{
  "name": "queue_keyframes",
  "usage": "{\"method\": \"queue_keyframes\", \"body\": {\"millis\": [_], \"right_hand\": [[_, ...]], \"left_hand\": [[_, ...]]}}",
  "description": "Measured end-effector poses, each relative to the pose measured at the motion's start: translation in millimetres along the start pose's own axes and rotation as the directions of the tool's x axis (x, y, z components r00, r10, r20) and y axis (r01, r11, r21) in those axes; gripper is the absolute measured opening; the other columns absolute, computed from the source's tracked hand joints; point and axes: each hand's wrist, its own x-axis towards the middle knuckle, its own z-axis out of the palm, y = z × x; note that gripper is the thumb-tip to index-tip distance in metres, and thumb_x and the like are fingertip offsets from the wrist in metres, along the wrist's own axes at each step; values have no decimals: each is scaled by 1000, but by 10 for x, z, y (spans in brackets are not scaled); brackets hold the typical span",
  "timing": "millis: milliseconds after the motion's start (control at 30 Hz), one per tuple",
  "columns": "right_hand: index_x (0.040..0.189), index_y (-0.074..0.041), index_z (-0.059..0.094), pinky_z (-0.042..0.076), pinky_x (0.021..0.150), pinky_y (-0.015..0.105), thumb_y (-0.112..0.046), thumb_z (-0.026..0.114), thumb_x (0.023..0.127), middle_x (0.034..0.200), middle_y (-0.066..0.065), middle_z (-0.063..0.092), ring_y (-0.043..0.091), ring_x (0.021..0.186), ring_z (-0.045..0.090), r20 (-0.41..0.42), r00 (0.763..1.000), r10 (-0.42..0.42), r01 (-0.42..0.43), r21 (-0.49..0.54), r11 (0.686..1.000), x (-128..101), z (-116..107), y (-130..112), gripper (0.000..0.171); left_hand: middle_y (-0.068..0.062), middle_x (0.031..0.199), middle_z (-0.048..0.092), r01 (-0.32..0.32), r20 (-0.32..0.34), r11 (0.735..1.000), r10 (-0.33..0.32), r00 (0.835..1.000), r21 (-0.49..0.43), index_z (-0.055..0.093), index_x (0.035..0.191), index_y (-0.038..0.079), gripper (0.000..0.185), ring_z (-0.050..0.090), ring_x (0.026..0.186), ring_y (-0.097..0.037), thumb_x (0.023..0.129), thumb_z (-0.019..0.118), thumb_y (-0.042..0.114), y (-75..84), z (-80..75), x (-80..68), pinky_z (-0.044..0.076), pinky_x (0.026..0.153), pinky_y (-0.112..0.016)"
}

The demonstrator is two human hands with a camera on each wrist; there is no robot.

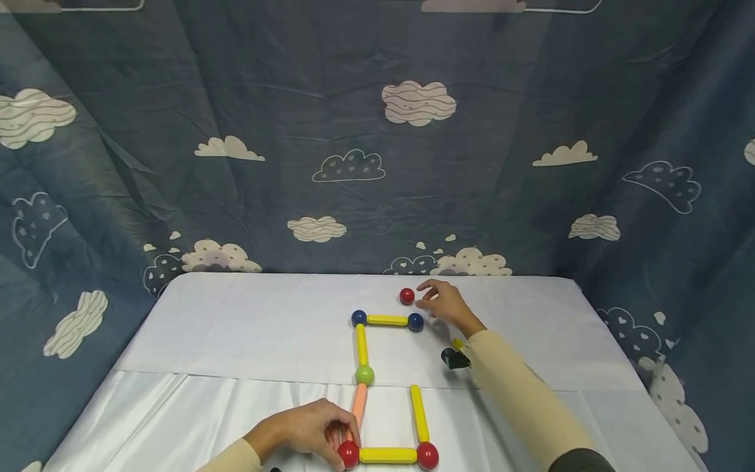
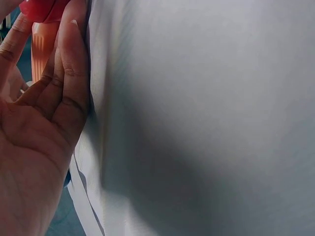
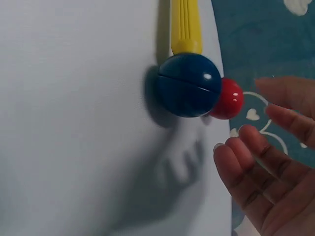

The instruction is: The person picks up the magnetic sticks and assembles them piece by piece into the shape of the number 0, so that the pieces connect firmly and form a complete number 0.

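Note:
My left hand (image 1: 309, 427) pinches a red ball (image 1: 348, 454) at the near left corner of a figure built from toy rods and balls. From that ball a salmon-pink rod (image 1: 359, 403) runs back to a light green ball (image 1: 364, 375), partly hidden by my fingers. At the back, my right hand (image 1: 446, 303) holds nothing, its fingers parted just right of a loose red ball (image 1: 407, 296). The right wrist view shows those fingers beside a blue ball (image 3: 189, 85) that partly covers the red ball (image 3: 229, 100).
A yellow rod (image 1: 387, 320) joins two blue balls at the figure's back. In front, another yellow rod (image 1: 388, 455) leads to a second red ball (image 1: 427, 455), with a yellow rod (image 1: 419, 413) slanting back from it. White cloth (image 1: 236, 328) covers the table; a cloud-patterned curtain (image 1: 354, 216) hangs behind.

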Motion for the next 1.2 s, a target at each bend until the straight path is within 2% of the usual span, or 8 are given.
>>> {"method": "queue_keyframes", "body": {"millis": [133,233,333,633,767,900,1067,1200], "right_hand": [[125,-8,59,52,80,40,-15,71,86,116,18,60,29,91,61,12,1000,-18,19,-39,999,130,57,1,41],[128,-9,58,46,91,49,-14,71,87,122,20,58,34,105,57,9,1000,-27,27,-61,998,195,107,10,43],[129,-10,58,43,96,50,-12,72,86,123,19,58,34,109,55,16,1000,-23,24,-66,998,256,151,18,45],[124,-10,62,47,93,43,-6,72,84,119,17,59,31,104,55,76,997,5,3,-95,996,326,234,1,42],[122,-9,62,46,95,43,-5,72,85,116,15,60,29,104,56,87,996,-36,48,-140,989,307,208,-12,39],[123,-7,61,48,91,42,-5,71,85,116,15,61,28,101,58,95,987,-132,146,-158,977,263,124,-27,39],[126,-5,57,50,87,40,-4,69,87,120,17,59,26,96,60,104,967,-234,244,-101,965,125,27,-36,41],[132,-4,54,53,82,36,1,63,90,126,18,55,23,90,63,121,964,-235,226,84,970,-45,-12,-10,43]], "left_hand": [[19,85,60,-7,4,1000,7,1000,12,68,96,20,26,51,70,4,75,82,14,7,13,16,46,66,-16],[19,84,60,1,7,1000,-1,1000,29,68,96,21,25,51,71,4,76,82,15,21,24,31,46,66,-16],[19,83,58,8,9,999,-8,1000,49,68,96,22,25,50,69,4,76,82,16,36,36,40,46,64,-16],[18,79,58,11,22,1000,-12,1000,27,68,93,19,25,51,65,4,75,83,11,37,34,51,46,61,-16],[19,80,58,9,25,999,-10,1000,45,68,94,20,25,50,67,4,75,83,13,34,33,61,46,62,-16],[19,81,58,1,23,999,-3,1000,49,68,94,20,25,51,68,5,75,83,14,25,17,63,46,63,-16],[19,81,57,7,22,998,-9,1000,66,68,94,21,25,50,68,5,75,83,14,21,-12,41,46,63,-16],[18,79,57,14,14,998,-15,1000,67,68,93,21,25,50,68,4,75,83,14,21,-27,16,46,64,-16]]}}
